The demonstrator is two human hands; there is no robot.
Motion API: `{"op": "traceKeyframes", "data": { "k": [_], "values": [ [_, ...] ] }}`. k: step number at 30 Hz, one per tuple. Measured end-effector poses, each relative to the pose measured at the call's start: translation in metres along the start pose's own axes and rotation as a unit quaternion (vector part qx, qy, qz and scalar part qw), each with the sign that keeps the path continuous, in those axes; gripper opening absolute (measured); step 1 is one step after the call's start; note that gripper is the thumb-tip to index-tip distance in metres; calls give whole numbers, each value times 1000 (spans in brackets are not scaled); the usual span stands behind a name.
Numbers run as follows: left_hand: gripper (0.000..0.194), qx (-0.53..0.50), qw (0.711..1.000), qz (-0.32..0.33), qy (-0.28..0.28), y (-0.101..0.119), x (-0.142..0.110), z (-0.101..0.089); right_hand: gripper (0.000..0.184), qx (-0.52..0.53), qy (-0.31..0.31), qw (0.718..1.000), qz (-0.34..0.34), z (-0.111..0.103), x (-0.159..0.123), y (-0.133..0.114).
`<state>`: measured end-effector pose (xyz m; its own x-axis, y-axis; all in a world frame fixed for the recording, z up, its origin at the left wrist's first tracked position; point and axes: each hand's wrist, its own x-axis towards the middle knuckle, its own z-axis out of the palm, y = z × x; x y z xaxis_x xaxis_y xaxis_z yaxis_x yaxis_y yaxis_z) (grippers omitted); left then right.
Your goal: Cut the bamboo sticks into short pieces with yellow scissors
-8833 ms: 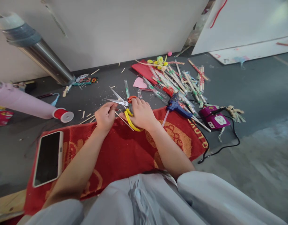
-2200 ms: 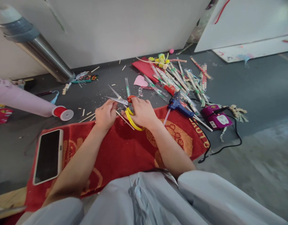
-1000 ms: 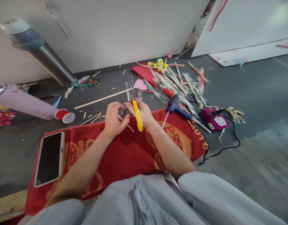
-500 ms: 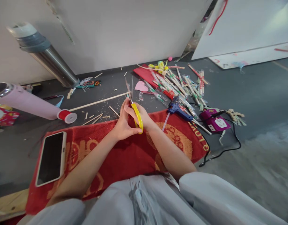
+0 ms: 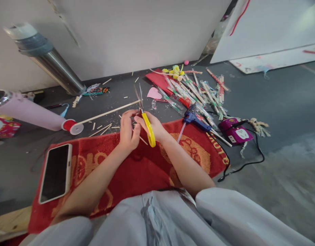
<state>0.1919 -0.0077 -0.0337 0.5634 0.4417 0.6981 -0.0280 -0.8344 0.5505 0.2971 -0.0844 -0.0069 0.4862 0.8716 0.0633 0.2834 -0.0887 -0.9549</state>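
My right hand (image 5: 154, 126) is closed on yellow-handled scissors (image 5: 148, 128), their blades pointing away from me and slightly parted. A long thin wooden stick (image 5: 108, 112) reaches from near the red spool to the blades; whether it touches them I cannot tell. My left hand (image 5: 129, 131) is just left of the scissors, its fingers curved and its thumb apart, with nothing visible between them. Beneath it a thin stick (image 5: 143, 140) shows over the red towel (image 5: 126, 171). Short cut stick pieces (image 5: 103, 129) lie left of my hands.
A pink bottle (image 5: 34, 111), a steel flask (image 5: 57, 68) and a red thread spool (image 5: 72, 126) are at left. A phone (image 5: 56, 173) lies on the towel. To the right are wrapped sticks (image 5: 190, 90), a blue glue gun (image 5: 195, 121) and a purple power socket (image 5: 235, 131) with a black cord.
My left hand has drawn back from the scissor blades, down and left, and its thumb has come away from the yellow handle. The scissors have shifted only slightly.
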Motion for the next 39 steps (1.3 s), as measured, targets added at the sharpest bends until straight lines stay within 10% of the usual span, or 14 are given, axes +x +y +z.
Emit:
{"op": "traceKeyframes", "data": {
  "k": [5,18,39],
  "values": [
    [32,0,997,-39,66,1,4,-6,40,-137,44,990,-12,-5,0,-4],
    [35,90,976,-196,15,-7,17,-19,55,-338,82,933,-93,-8,-4,-1],
    [35,197,974,-105,-29,1,27,-27,69,-363,71,925,-89,-10,-5,-4]
  ]
}}
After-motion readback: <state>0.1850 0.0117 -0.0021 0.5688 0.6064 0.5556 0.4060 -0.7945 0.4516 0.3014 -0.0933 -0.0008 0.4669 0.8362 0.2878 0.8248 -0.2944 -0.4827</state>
